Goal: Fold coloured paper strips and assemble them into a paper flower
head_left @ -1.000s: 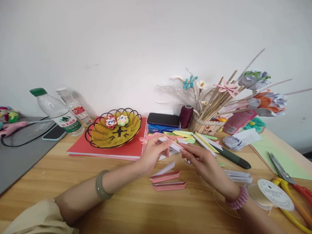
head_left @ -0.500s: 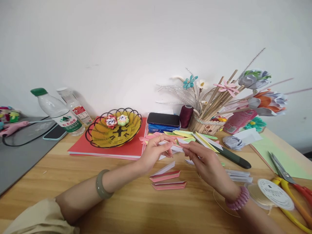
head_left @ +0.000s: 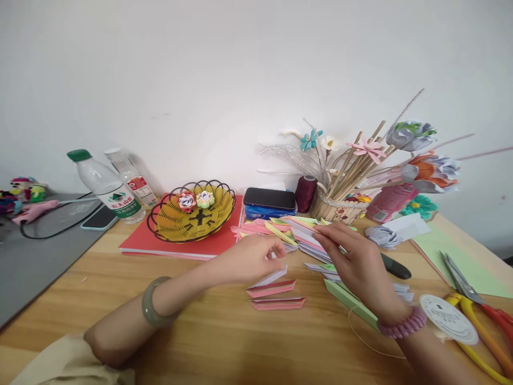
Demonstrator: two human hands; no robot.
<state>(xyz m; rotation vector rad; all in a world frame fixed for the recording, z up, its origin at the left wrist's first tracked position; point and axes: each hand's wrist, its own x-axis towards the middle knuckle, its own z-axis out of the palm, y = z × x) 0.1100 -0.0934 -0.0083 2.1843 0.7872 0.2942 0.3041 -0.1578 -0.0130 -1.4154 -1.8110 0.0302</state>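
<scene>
Wooden desk (head_left: 100, 299) against a white wall. Bottle (head_left: 105, 185) label left of the yellow basket (head_left: 176, 227) unreadable; basket holds two paper flowers (head_left: 196, 200). Right of the basket, left hand (head_left: 250, 260) curled loosely, grip unclear; right hand (head_left: 356, 262) pinches folded strips (head_left: 296, 229) from the paper pile (head_left: 276, 230). Bare desk in front of the basket.

On the green-capped water bottle (head_left: 105, 184) I read a white label with a green mountain emblem above red Chinese characters, 农夫山泉. The second bottle (head_left: 131, 179) behind it carries a red-and-white label whose print I cannot make out. The round white spool (head_left: 448, 318) bears small dark print on its face, too small for me to read.
</scene>
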